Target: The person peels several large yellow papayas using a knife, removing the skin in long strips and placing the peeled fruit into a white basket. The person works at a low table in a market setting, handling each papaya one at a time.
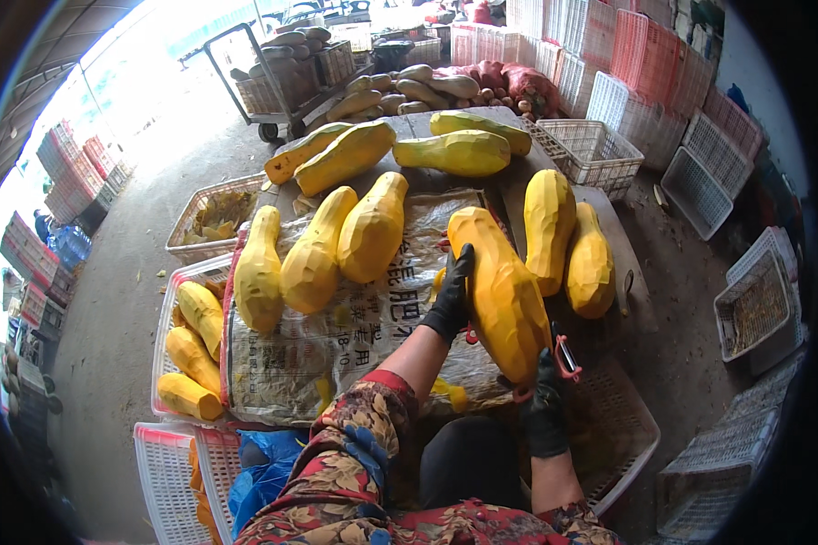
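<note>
A large peeled yellow squash (493, 291) lies tilted in front of me, its surface marked by long flat peel strokes. My left hand (452, 295), in a black glove, grips its left side. Beside its near end is my right hand (545, 409), also gloved in black and closed on a peeler (565, 354) with a pinkish-red handle. The squash partly hides where the right fingers meet its near end. Three more peeled squashes, including one long squash (260, 272), rest to the left on a printed sack (286, 372). Two others, one being an upright squash (549, 232), lie to the right.
Several squashes, among them a greenish squash (453, 153), line the table's far edge. Crates stand around: a left crate (159, 341) with peeled squashes, a peelings crate (180, 238), and a crate (641, 422) below my right hand. A loaded cart (291, 113) stands beyond.
</note>
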The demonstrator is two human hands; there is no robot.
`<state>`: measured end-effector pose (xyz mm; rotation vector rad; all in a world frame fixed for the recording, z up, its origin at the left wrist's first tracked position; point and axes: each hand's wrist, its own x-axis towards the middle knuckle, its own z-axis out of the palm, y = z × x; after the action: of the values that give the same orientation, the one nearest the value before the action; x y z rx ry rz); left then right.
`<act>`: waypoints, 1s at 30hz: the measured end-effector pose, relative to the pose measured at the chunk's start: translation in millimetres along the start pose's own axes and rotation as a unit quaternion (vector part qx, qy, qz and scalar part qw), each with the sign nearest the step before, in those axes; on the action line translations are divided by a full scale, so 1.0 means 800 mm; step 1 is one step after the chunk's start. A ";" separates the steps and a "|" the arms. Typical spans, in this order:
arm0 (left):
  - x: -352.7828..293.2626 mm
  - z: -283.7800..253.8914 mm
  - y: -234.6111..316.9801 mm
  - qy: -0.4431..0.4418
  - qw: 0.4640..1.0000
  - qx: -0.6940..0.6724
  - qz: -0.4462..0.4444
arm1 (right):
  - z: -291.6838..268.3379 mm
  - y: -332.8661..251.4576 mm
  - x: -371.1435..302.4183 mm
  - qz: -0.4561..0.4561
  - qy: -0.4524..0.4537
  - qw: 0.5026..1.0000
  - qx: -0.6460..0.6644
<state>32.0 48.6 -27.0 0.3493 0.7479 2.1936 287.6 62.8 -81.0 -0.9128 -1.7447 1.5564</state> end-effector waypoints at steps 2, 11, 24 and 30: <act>0.013 0.000 -0.006 0.013 0.999 0.019 -0.047 | 0.023 -0.006 0.030 0.090 -0.004 0.952 0.293; -0.001 -0.034 0.010 -0.078 0.906 0.415 -0.020 | 0.091 -0.029 0.141 0.043 0.037 0.982 0.182; -0.023 -0.091 -0.049 -0.009 0.416 0.900 0.133 | -0.054 -0.034 -0.014 0.181 0.088 0.946 0.254; -0.124 0.024 -0.141 -0.244 0.635 0.732 0.035 | -0.120 -0.041 -0.064 0.165 0.198 0.943 0.212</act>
<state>172.8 41.1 -81.6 1.6673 2.0208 0.8807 392.4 72.4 -37.7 -1.2290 -0.9597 1.7165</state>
